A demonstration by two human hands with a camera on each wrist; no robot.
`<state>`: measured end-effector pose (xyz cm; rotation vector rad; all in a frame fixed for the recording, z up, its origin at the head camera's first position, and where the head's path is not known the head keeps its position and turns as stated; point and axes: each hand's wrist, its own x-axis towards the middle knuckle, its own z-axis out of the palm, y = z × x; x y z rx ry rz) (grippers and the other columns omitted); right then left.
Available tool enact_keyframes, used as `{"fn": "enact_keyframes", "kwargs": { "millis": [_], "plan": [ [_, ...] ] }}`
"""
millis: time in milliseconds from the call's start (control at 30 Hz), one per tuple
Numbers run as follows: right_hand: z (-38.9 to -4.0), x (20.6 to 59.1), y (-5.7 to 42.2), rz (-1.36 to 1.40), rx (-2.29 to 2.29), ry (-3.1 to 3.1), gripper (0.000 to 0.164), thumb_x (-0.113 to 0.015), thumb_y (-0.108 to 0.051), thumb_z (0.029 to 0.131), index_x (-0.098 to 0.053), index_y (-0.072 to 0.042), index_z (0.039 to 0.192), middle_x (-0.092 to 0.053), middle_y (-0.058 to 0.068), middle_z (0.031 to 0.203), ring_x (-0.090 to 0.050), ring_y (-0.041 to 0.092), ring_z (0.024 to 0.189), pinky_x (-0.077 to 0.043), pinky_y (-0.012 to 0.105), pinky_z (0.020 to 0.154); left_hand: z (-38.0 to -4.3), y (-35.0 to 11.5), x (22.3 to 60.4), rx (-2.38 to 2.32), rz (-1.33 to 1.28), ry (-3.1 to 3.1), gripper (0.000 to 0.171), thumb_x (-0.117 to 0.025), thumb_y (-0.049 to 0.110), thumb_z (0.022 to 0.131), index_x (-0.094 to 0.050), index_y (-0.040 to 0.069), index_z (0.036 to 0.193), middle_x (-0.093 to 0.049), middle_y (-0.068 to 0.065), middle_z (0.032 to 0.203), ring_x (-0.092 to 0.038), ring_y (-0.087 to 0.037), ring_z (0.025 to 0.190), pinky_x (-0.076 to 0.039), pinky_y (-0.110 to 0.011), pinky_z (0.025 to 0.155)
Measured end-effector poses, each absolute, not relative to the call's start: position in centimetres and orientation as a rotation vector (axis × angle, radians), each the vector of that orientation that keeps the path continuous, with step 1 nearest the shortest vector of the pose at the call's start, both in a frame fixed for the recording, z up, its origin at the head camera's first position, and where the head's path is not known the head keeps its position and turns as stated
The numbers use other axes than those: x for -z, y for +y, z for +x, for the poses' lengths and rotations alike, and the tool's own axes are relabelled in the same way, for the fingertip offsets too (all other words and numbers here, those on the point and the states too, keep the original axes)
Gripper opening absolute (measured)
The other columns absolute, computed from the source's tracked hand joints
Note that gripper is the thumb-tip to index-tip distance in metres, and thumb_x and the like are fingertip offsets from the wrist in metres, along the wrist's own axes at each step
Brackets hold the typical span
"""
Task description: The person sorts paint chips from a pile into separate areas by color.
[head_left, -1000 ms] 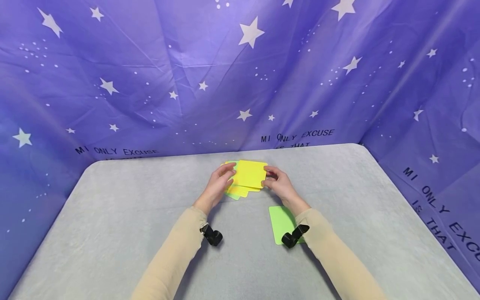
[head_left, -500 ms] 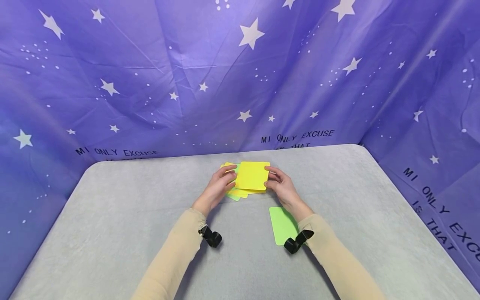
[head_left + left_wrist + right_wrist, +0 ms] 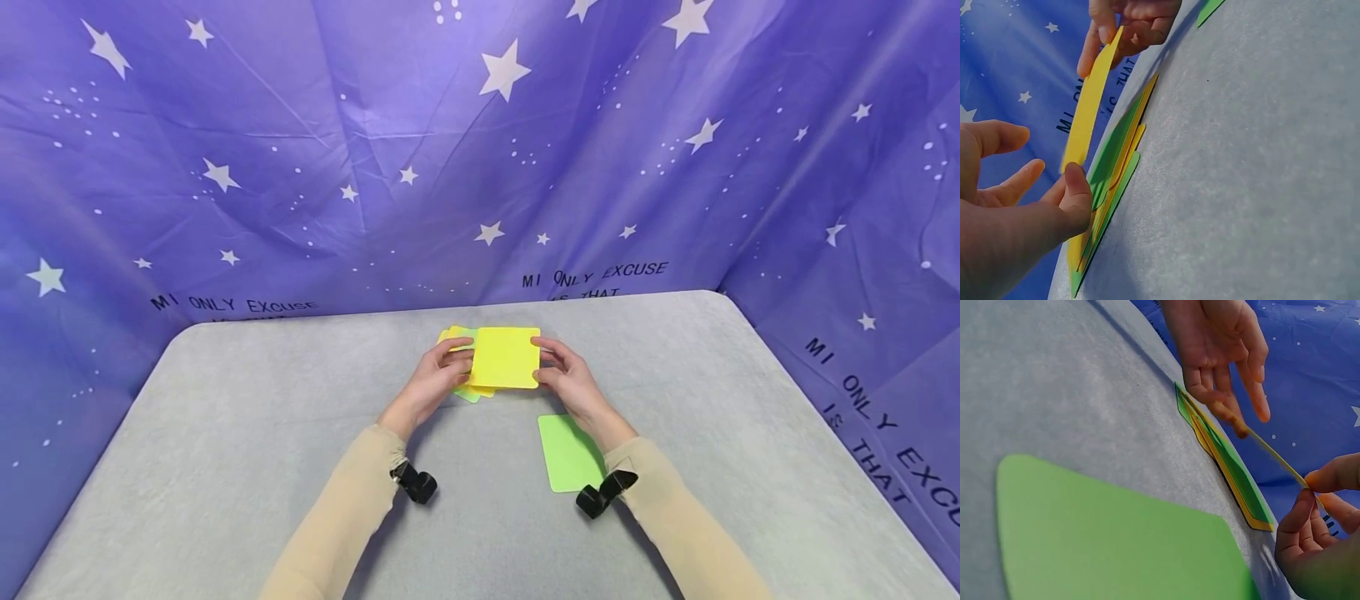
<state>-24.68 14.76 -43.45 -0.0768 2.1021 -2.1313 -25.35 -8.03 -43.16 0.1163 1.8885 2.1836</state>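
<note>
A yellow card (image 3: 506, 357) is raised over a loose pile of cards, stretched between both hands. My right hand (image 3: 566, 375) pinches its right edge between thumb and fingers; the right wrist view shows this grip at the card's end. My left hand (image 3: 435, 377) holds the opposite edge at a corner with the thumb, while two of its fingers stand apart from the card in the left wrist view. Beneath lies the pile of yellow and green cards (image 3: 1119, 165), fanned unevenly and partly hidden by the raised card and left hand.
A single green card (image 3: 566, 454) lies nearer on the grey tabletop (image 3: 262, 450), partly under the right forearm. A purple star-printed cloth (image 3: 420, 150) hangs behind the table and along its right side. Each sleeve carries a black wrist camera (image 3: 415, 483).
The yellow card has shifted slightly right and toward the person, tilting to face the head camera more. Both hands have moved a little nearer the person with it.
</note>
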Motion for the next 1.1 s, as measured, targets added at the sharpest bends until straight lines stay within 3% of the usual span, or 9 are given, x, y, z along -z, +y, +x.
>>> {"fn": "enact_keyframes", "kwargs": {
  "millis": [233,400,667,967,1100],
  "plan": [
    [-23.9,43.6,14.7,-0.098,2.072,2.134,0.058,-0.056,0.010,0.086,-0.043,0.000,0.142,-0.044,0.020,0.125,-0.054,0.009,0.082,-0.047,0.025,0.071,-24.7,-8.4,43.5,-2.120,0.179,1.932,0.046,-0.053,-0.007,0.090,-0.048,-0.001,0.135,-0.055,-0.010,0.102,-0.053,-0.014,0.081,-0.044,-0.029,0.075],
    [-23.5,43.8,14.5,-0.109,2.053,2.151,0.057,-0.056,0.011,0.085,-0.044,0.002,0.140,-0.044,0.019,0.124,-0.054,0.009,0.080,-0.047,0.023,0.069,-24.3,-8.7,43.8,-2.103,0.273,1.919,0.051,-0.054,-0.009,0.088,-0.044,-0.001,0.138,-0.044,-0.002,0.081,-0.044,-0.013,0.070,-0.040,-0.029,0.068],
    [-22.8,43.9,14.4,-0.142,2.012,2.199,0.053,-0.057,0.010,0.085,-0.048,0.002,0.137,-0.047,0.020,0.122,-0.053,0.013,0.083,-0.048,0.022,0.068,-23.9,-9.3,44.2,-2.078,0.273,1.949,0.048,-0.058,-0.009,0.087,-0.046,-0.003,0.133,-0.050,-0.001,0.081,-0.049,-0.011,0.069,-0.042,-0.026,0.065],
    [-22.1,44.2,14.3,-0.258,1.976,2.177,0.052,-0.059,0.010,0.085,-0.048,0.006,0.136,-0.042,0.016,0.111,-0.038,0.007,0.068,-0.041,0.021,0.062,-23.0,-10.0,44.2,-2.007,0.307,2.011,0.048,-0.059,-0.006,0.089,-0.047,-0.003,0.135,-0.055,-0.002,0.085,-0.050,-0.012,0.069,-0.043,-0.026,0.065],
    [-21.8,44.4,14.3,-0.318,1.949,2.199,0.052,-0.060,0.009,0.085,-0.047,0.007,0.136,-0.042,0.018,0.110,-0.039,0.007,0.068,-0.039,0.020,0.062,-22.7,-10.4,44.3,-1.966,0.324,2.035,0.048,-0.061,-0.003,0.090,-0.047,-0.003,0.136,-0.059,-0.003,0.088,-0.051,-0.013,0.070,-0.043,-0.026,0.064]
  ]
}}
